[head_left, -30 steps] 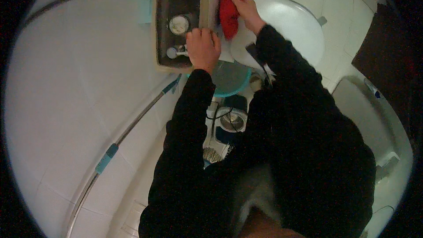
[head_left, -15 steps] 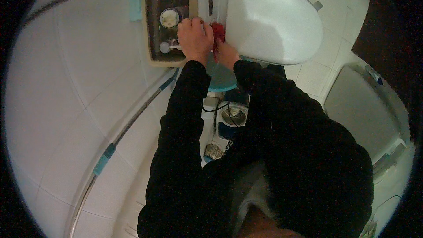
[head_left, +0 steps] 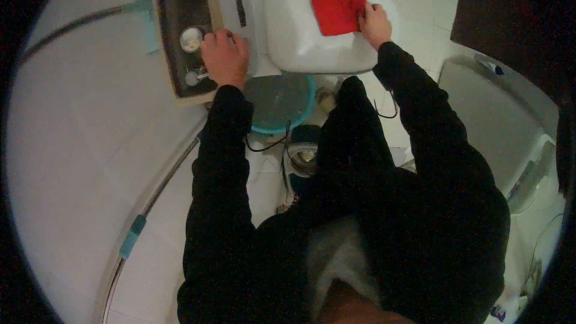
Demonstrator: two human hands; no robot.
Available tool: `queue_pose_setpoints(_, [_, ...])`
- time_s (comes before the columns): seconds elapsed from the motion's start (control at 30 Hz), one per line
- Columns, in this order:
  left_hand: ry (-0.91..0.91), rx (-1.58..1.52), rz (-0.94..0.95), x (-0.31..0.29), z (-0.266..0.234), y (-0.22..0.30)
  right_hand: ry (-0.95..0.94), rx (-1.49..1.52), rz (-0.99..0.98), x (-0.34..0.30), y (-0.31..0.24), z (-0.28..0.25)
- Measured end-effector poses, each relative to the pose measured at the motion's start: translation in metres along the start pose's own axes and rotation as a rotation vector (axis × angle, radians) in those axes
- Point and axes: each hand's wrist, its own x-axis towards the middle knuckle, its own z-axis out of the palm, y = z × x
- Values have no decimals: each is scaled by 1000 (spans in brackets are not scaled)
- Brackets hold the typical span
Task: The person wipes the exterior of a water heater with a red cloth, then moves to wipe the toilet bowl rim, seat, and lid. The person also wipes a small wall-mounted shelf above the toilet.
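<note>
My right hand (head_left: 377, 26) pinches the right edge of a red cloth (head_left: 337, 5). The cloth lies spread flat on the white closed toilet lid (head_left: 288, 42). To the left stands an uncovered toilet tank (head_left: 234, 0) with a beige rim. My left hand (head_left: 226, 59) rests on the tank's near-right rim, its fingers curled over the edge; the fingertips are partly hidden. Inside the dark tank are a round white-topped part (head_left: 192, 39) and a smaller pale knob (head_left: 191, 78).
A round turquoise-rimmed basin (head_left: 282, 105) sits on the floor before the toilet. Nearer me is a blue and grey device (head_left: 305, 151) with a black cord. A pole (head_left: 159, 189) leans along the left wall. A pale grey panel-like object (head_left: 486, 108) stands at the right.
My hands have moved apart. The right one has carried the bunched red cloth rightward from beside the tank, and it now lies spread on the lid. My left hand stays on the rim.
</note>
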Motion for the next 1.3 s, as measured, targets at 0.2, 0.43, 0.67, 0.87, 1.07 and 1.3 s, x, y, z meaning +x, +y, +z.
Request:
queue_pose_setpoints(0.2, [0,9,9,2,0,-6,287,13,-173,-2,-9,3])
queue_pose_setpoints(0.43, [4,59,35,5,2,-10,-115,-178,-718,-43,-122,57])
queue_pose_setpoints(0.67, [-28,65,26,9,1,-15,179,-342,-595,70,-82,46])
queue_pose_setpoints(0.87, [-6,41,22,11,-1,-17,353,-73,-177,51,38,17])
queue_pose_setpoints(1.07, [2,29,29,14,2,-25,262,-87,124,74,5,32])
queue_pose_setpoints(1.3, [-8,162,54,14,8,-33,125,-173,-798,30,-133,81])
